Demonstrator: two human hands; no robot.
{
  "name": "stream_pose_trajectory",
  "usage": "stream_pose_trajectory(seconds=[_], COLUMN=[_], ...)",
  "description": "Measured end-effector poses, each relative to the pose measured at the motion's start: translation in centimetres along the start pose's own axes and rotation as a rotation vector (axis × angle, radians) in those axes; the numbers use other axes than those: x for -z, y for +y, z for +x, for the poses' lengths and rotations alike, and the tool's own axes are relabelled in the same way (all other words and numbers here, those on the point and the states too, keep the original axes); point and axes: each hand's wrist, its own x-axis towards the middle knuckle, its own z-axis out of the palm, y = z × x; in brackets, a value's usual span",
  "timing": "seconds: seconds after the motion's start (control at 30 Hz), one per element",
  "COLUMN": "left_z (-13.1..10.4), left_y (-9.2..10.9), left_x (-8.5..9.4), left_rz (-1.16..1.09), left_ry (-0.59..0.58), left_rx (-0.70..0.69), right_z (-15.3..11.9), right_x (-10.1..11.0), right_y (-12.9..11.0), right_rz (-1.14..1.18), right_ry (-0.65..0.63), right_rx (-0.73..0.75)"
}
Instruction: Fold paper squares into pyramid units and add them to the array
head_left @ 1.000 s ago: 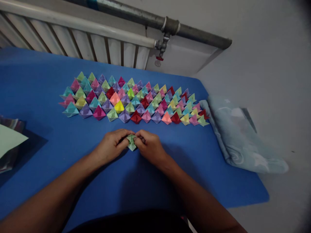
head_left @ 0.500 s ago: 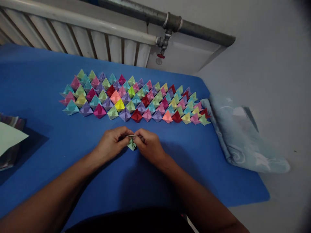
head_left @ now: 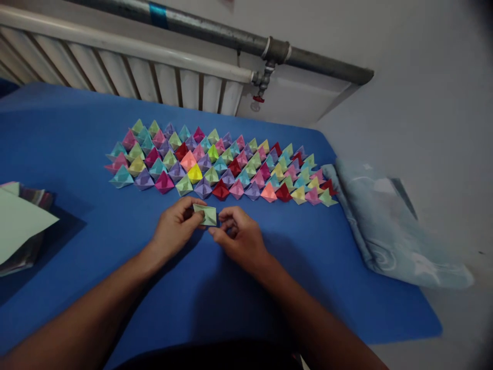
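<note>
Between thumb and fingers, my left hand (head_left: 175,226) pinches a small folded piece of pale green paper (head_left: 209,216), flattened into a roughly rectangular shape with crease lines. My right hand (head_left: 242,234) is just to the right of the paper, its thumb and curled fingers apart, with nothing seen in them. Beyond both hands, rows of folded paper boats (head_left: 194,173) in many colours stand close together on the blue table (head_left: 154,308).
At the left lies a stack of paper (head_left: 23,221) with a pale green sheet on top. A folded light blue cloth (head_left: 385,231) rests over the table's right end. Behind the table are a white radiator (head_left: 169,85) and a metal pipe (head_left: 223,38) with a red-handled valve (head_left: 259,98).
The pale green paper has gone from a pointed shape gripped by both hands to a flat rectangle in my left hand. My right hand has let go. The view has shifted slightly.
</note>
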Motion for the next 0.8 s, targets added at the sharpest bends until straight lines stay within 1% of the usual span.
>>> stream_pose_trajectory(seconds=[0.1,0.17,0.33,0.4,0.47,0.53,0.63,0.8], left_z=[-0.1,-0.1,-0.2,-0.2,-0.1,-0.1,0.1,0.2], left_y=[0.1,0.0,0.3,0.6,1.0,1.1,0.9,0.6], left_x=[-0.1,-0.2,-0.1,0.2,0.5,0.8,1.2,1.6], left_rz=[-0.016,-0.016,0.020,0.041,0.037,0.025,0.080,0.285], left_ry=[0.004,-0.009,-0.077,-0.077,-0.056,-0.060,-0.135,-0.265], left_rx=[0.014,0.033,0.066,0.060,0.040,0.005,-0.069,-0.195], right_z=[-0.1,0.0,0.4,0.6,0.8,0.9,0.9,1.0], right_x=[-0.2,-0.2,0.4,0.7,1.0,1.3,1.6,1.6], right_y=[0.1,0.2,0.6,0.9,1.1,1.2,1.1,1.2], right_rz=[-0.099,-0.135,-0.149,-0.160,-0.177,-0.185,-0.172,-0.144], right_ry=[0.007,0.024,0.062,0.033,-0.035,-0.116,-0.189,-0.210], right_rx=[0.144,0.200,0.203,0.219,0.246,0.285,0.334,0.376])
